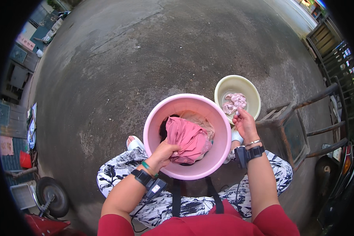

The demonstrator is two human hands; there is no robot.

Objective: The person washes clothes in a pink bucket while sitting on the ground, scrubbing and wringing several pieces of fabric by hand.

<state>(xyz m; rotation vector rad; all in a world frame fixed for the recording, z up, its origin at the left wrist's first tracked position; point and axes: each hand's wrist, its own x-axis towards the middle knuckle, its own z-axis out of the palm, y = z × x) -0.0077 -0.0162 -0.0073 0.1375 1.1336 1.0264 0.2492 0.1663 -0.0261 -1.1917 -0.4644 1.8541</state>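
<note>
Pink cloth (188, 135) is bunched in the pink basin (222, 133), where its near left edge is grasped by the left hand (163, 153), thumb laid on top. Within the pink basin, dark cloth (163, 130) and beige cloth (205, 121) are partly covered by it. Beyond and right of the pink basin, crumpled pale fabric (235, 102) is contained in a yellow basin (255, 96). Right of the pink basin, the right hand (246, 126) is held at the yellow basin's near rim, fingertips drawn together; whether anything is pinched in that grip cannot be told. Farther right, a chair (293, 129) is seen.
</note>
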